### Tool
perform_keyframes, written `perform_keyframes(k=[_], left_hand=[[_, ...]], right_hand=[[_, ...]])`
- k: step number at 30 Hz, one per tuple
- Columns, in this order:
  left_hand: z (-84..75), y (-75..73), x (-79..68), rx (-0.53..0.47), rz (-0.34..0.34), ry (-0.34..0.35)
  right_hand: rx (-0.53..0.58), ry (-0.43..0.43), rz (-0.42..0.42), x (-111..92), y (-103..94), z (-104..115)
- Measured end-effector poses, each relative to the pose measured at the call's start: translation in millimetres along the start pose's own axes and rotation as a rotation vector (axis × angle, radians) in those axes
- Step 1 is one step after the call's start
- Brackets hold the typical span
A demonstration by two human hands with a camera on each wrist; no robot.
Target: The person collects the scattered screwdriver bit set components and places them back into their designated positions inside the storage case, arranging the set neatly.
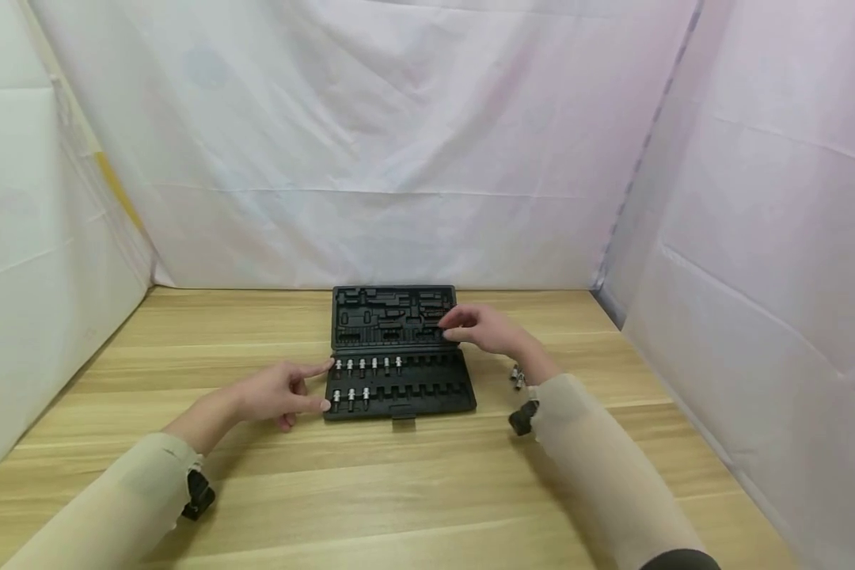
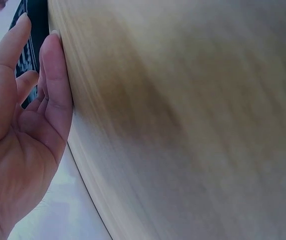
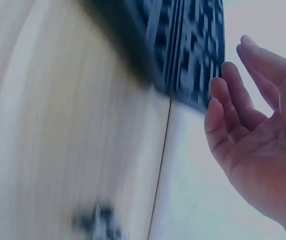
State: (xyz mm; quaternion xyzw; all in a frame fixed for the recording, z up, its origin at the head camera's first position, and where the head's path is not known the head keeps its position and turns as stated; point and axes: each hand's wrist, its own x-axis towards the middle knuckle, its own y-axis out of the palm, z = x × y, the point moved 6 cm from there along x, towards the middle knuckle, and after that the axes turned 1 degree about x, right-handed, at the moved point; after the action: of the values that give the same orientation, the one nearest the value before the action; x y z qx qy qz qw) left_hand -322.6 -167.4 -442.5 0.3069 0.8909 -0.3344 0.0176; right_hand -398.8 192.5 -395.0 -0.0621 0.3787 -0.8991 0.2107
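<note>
A black tool case lies unfolded on the table, its lid half toward the back. Silver-topped socket bits stand in two rows at the left of its near half; slots to their right are bare. My left hand is at the case's left edge, index finger and thumb stretched out against it, other fingers bent. Over the lid's right side hovers my right hand, fingers loosely bent, with nothing visible between them in the right wrist view. A few loose socket bits lie on the table beside my right forearm, blurred in the right wrist view.
The wood-grain table runs back to a white cloth hanging behind it. More white sheeting closes off the right and left sides. A black wrist device is strapped at each sleeve cuff.
</note>
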Motion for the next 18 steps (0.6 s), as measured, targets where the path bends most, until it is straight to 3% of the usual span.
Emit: perform_keyframes(k=[10,18], left_hand=[[-0.6,-1.9,-0.9,-0.001,0.003,-0.003],[-2.7,-0.5,-1.9,-0.005,0.0,0.003]], right_hand=[[-0.085,0.049,-0.063,-47,-52.5,-59],[-0.127,0.091,-0.098,-79,-78.1,-106]])
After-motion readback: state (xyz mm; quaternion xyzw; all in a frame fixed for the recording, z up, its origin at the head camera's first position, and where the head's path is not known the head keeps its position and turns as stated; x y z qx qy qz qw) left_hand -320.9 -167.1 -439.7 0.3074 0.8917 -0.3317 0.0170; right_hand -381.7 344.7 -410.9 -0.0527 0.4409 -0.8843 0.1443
